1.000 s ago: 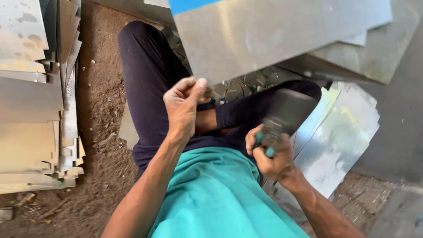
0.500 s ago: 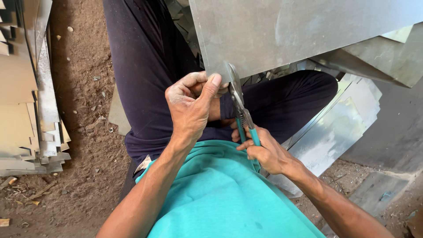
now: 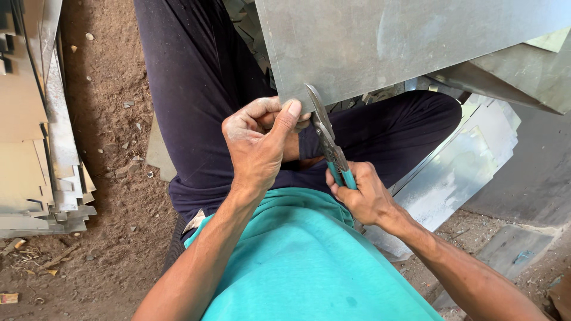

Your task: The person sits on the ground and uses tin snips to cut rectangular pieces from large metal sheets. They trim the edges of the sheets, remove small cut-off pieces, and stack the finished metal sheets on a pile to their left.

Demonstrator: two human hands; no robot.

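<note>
While L hand (image 3: 259, 142) pinches sheet (image 3: 380, 41), R hand (image 3: 363, 193) (fisted) grips snips (image 3: 327, 139).

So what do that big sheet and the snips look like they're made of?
The sheet looks like thin galvanized or plain steel: flat dull grey with faint mottled streaks and a crisp straight edge. The snips have dark, worn metal blades, probably steel, and teal handles that look plastic- or rubber-coated, gripped by the right hand.

Your left side has bare dirt floor (image 3: 113, 196) to pass over, hemmed by stacked metal sheets (image 3: 35, 148); cut sheets (image 3: 458, 172) crowd your right.
</note>
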